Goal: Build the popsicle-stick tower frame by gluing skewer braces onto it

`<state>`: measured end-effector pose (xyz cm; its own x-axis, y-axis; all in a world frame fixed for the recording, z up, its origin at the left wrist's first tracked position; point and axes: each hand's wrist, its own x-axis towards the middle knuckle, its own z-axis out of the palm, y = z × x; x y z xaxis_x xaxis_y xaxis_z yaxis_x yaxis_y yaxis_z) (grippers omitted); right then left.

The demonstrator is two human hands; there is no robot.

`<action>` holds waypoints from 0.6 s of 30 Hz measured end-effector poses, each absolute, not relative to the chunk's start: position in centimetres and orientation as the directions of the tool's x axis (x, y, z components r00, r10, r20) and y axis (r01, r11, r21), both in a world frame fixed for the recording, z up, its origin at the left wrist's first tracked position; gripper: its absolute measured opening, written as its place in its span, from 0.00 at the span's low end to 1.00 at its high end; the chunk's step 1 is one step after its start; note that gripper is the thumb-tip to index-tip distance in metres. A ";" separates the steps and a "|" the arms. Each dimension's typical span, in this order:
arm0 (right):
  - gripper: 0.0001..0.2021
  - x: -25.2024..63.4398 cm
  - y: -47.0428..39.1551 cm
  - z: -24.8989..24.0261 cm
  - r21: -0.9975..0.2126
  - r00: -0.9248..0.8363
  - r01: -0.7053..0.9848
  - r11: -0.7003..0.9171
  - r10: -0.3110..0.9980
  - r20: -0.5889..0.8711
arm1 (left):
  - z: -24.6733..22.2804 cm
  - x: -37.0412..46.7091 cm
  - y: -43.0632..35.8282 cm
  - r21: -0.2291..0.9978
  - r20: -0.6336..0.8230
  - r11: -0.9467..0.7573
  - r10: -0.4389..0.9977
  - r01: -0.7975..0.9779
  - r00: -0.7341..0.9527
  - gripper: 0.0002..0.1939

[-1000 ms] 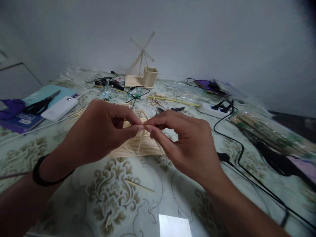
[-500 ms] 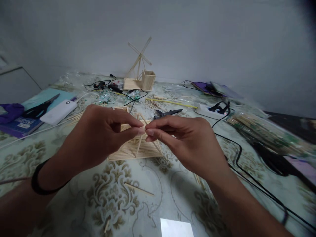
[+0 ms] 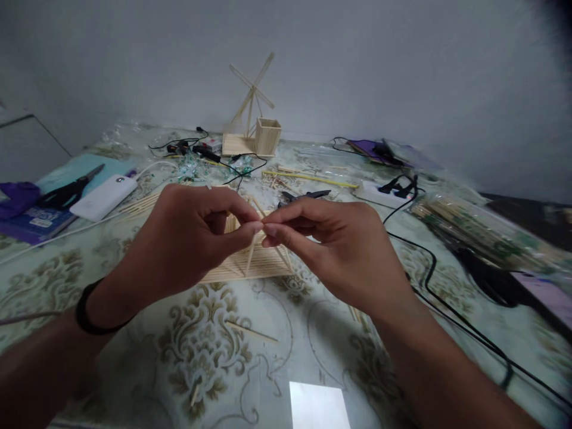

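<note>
My left hand (image 3: 203, 238) and my right hand (image 3: 328, 241) meet at mid-view, each in a pinch of thumb and forefinger with the tips touching. Whatever lies between the fingertips is too small or hidden to make out. Just behind them stands a model of thin wooden sticks (image 3: 263, 262), with a slatted base and slanting posts; my hands cover part of it. A loose wooden stick (image 3: 251, 330) lies on the patterned tablecloth (image 3: 214, 351) in front.
A finished stick windmill (image 3: 252, 89) with a square box (image 3: 268, 137) stands by the wall. Pliers (image 3: 308, 195) lie behind my right hand. Scissors (image 3: 71, 187) and a white power bank (image 3: 103, 198) sit left. A power strip (image 3: 384, 193), cables and bagged sticks (image 3: 478, 232) are right.
The whole view has shifted slightly, with the table's things a little higher in the picture. My fingertips stay pinched together, and my left thumb and forefinger have drawn slightly closer to the right ones.
</note>
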<state>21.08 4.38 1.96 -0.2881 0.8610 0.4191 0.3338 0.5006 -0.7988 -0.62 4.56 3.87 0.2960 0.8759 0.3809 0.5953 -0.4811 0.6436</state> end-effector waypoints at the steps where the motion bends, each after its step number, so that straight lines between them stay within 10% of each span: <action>1: 0.05 21.1 4.4 2.0 -0.809 -0.286 0.325 0.491 0.866 0.410 | 3.8 -0.5 4.5 0.649 0.373 -0.474 0.880 0.594 0.295 0.06; 18: 0.05 21.1 4.4 2.3 -0.776 -0.317 0.416 0.475 0.875 0.366 | 3.8 -0.3 4.8 0.633 0.392 -0.526 0.851 0.568 0.351 0.07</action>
<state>21.11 4.40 2.27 -0.3170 0.8751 0.3658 0.4156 0.4748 -0.7758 -0.31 4.80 3.77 0.3510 0.8505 0.3916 0.5685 -0.5259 0.6326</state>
